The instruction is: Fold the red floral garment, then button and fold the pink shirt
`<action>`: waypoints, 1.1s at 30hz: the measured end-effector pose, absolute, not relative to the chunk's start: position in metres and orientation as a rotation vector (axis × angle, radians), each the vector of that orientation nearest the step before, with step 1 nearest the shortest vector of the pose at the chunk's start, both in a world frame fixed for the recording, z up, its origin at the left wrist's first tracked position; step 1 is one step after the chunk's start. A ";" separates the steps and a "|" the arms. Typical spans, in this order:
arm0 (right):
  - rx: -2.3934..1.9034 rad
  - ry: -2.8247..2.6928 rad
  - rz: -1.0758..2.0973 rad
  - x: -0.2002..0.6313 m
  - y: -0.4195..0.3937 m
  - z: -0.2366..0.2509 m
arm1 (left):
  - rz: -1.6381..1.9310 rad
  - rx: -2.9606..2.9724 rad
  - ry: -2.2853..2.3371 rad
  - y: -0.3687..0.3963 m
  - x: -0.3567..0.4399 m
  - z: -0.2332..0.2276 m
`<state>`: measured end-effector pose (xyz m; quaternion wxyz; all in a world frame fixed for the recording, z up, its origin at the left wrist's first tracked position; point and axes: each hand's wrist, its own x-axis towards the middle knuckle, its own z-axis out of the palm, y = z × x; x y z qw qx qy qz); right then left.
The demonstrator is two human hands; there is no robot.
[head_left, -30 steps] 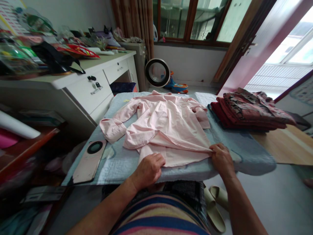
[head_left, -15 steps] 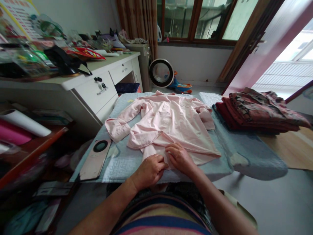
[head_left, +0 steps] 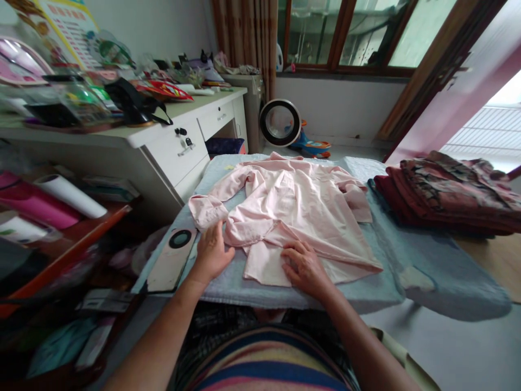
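Observation:
A pale pink shirt (head_left: pixel 293 195) lies spread on the ironing board's light blue cover (head_left: pixel 228 288), its hem towards me and partly folded back. Its left sleeve bends towards me and ends in a cuff (head_left: pixel 207 212). My left hand (head_left: pixel 211 252) is open, fingers pointing away from me, between that cuff and the shirt's folded-back corner. I cannot tell whether its fingertips touch the cloth. On the near hem rests my right hand (head_left: pixel 303 266), fingers slightly bent and apart, pressing on the fabric without gripping it.
Left of the shirt lies a flat pinkish panel (head_left: pixel 169 266) with a dark round ring. Folded dark red and patterned clothes (head_left: pixel 443 190) are stacked at the right. A white desk (head_left: pixel 163 157) with cluttered top stands left, above a shelf with rolls (head_left: pixel 73 198).
My left hand has left the near hem and moved left towards the cuff, its fingers opening. My right hand stays on the hem. The view has turned slightly left.

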<state>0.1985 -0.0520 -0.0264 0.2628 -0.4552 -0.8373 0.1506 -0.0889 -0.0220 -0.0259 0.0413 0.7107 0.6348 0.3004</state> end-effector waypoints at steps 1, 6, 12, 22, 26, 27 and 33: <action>-1.235 -2.263 0.409 0.198 -0.052 -0.026 | 0.877 2.137 1.950 -0.018 -0.091 -0.029; -1.227 -2.250 0.407 0.199 -0.052 -0.028 | 0.968 1.885 1.698 -0.010 -0.079 -0.025; -1.224 -2.245 0.407 0.200 -0.052 -0.028 | 1.330 1.541 1.557 0.001 -0.067 -0.007; -1.197 -2.234 0.411 0.201 -0.051 -0.030 | 1.450 1.492 1.751 0.002 -0.094 -0.003; -1.210 -2.237 0.407 0.200 -0.052 -0.031 | 1.254 1.509 1.776 -0.003 -0.095 -0.021; -1.211 -2.226 0.404 0.200 -0.053 -0.031 | 1.220 1.514 1.778 -0.005 -0.094 -0.024; -1.339 -2.079 0.183 0.201 -0.058 -0.038 | 1.142 1.606 1.824 -0.007 -0.089 -0.025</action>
